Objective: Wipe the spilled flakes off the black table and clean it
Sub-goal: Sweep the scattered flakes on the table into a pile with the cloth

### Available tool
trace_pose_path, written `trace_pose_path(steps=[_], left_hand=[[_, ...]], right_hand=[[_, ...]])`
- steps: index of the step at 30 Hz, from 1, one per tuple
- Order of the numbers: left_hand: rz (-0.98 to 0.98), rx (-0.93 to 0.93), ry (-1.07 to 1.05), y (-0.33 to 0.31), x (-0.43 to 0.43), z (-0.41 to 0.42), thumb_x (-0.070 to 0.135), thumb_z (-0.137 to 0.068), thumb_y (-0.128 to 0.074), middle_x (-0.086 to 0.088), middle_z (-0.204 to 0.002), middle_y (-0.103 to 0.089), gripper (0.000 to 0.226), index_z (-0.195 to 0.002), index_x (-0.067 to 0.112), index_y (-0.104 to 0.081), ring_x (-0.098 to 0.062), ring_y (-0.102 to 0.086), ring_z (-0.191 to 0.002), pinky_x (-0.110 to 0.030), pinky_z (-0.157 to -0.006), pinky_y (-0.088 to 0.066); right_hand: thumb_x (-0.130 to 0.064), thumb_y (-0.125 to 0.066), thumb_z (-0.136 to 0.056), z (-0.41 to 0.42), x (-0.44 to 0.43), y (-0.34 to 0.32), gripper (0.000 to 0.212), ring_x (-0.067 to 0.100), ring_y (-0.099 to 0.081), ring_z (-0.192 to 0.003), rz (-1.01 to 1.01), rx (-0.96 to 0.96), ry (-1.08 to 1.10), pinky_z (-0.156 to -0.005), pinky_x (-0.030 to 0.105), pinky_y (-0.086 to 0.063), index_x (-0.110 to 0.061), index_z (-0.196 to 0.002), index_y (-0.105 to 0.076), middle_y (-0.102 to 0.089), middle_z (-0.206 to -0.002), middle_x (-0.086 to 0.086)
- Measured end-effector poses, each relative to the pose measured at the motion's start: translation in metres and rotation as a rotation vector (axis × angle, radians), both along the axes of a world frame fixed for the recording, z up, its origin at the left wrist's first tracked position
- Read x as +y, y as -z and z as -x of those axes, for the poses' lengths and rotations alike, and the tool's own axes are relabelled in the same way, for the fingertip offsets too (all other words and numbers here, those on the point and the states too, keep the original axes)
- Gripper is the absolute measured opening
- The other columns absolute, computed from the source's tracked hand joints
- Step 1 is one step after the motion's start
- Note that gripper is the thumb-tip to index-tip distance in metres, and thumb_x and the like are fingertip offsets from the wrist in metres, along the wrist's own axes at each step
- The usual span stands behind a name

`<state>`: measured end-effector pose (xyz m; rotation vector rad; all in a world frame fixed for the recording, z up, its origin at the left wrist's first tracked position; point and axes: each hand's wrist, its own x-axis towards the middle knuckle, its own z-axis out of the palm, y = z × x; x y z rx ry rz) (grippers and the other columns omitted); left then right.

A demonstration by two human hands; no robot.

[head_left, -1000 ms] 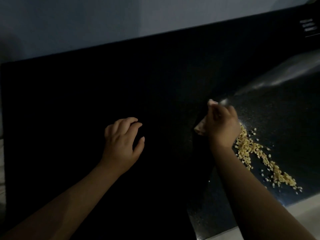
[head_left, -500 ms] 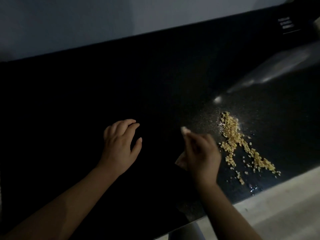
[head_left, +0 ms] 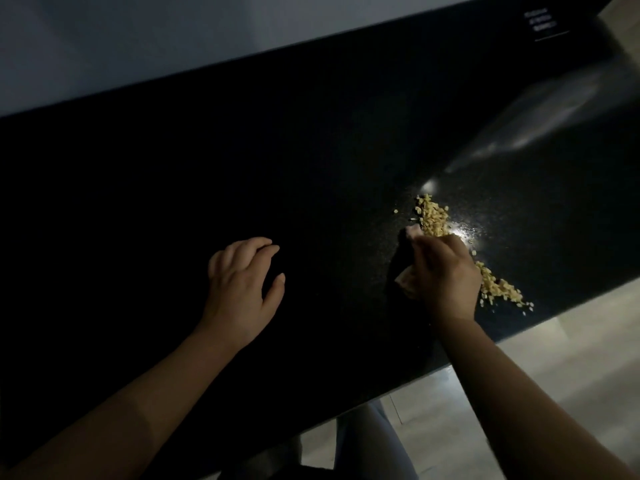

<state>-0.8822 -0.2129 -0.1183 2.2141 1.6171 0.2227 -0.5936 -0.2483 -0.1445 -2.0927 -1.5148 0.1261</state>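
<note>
Yellow flakes [head_left: 433, 216] lie in a streak on the black table [head_left: 173, 202], running from mid-right down toward the front right edge, with a second clump [head_left: 498, 289] near that edge. My right hand [head_left: 446, 275] grips a small pale cloth [head_left: 407, 284] and presses it on the table in the middle of the streak, hiding part of the flakes. A corner of the cloth shows above my fingers. My left hand [head_left: 242, 285] rests on the table to the left with fingers loosely curled, holding nothing.
The table's front edge [head_left: 519, 330] runs diagonally at the lower right, with pale floor [head_left: 554, 368] beyond it. A grey wall [head_left: 173, 39] borders the far side. A white printed label [head_left: 540, 20] sits at the far right corner. My leg shows below the edge.
My right hand with the cloth moved right and away from me, into the streak of flakes. The left hand stayed put. The flakes look more bunched at the far end.
</note>
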Motion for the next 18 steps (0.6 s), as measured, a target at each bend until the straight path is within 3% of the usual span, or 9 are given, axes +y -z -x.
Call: trace_pose_path(steps=[3,7,13,18], left_hand=[[0.01,0.005,-0.003,0.0,-0.006,-0.01,0.034,-0.093,-0.052,0.0,-0.134,-0.047,0.041,-0.13,0.015,-0.053,-0.018,-0.038,-0.126,-0.042,-0.108,-0.026],[0.014,0.031,0.002,-0.002,-0.013,-0.02,0.033,-0.091,-0.054,0.0,-0.134,-0.047,0.042,-0.129,0.016,-0.054,-0.018,-0.039,-0.126,-0.042,-0.108,-0.027],[-0.004,0.058,0.047,-0.003,-0.019,-0.031,0.032,-0.09,-0.055,-0.002,-0.133,-0.049,0.042,-0.128,0.014,-0.055,-0.02,-0.041,-0.124,-0.044,-0.106,-0.031],[0.001,0.073,0.055,-0.006,-0.024,-0.044,0.033,-0.091,-0.054,-0.001,-0.135,-0.048,0.043,-0.13,0.015,-0.054,-0.019,-0.039,-0.126,-0.043,-0.108,-0.029]], right_hand=[[-0.022,-0.063,-0.094,0.016,-0.021,-0.013,0.018,0.011,-0.054,-0.068,-0.038,0.065,-0.134,-0.053,0.028,-0.05,-0.013,-0.107,-0.071,-0.06,-0.091,0.002],[-0.029,-0.055,-0.098,0.058,-0.067,-0.004,0.02,-0.002,-0.048,-0.072,-0.032,0.159,-0.293,-0.061,0.01,-0.041,-0.021,-0.111,-0.067,-0.056,-0.093,-0.004],[-0.025,-0.057,-0.095,0.049,-0.085,0.02,0.02,0.008,-0.054,-0.07,-0.049,0.057,-0.286,-0.056,0.02,-0.045,-0.016,-0.107,-0.071,-0.06,-0.094,0.0],[-0.029,-0.054,-0.095,-0.009,-0.08,0.02,0.026,0.016,-0.056,-0.058,-0.044,-0.062,-0.128,-0.045,0.026,-0.046,-0.013,-0.106,-0.072,-0.06,-0.086,0.004]])
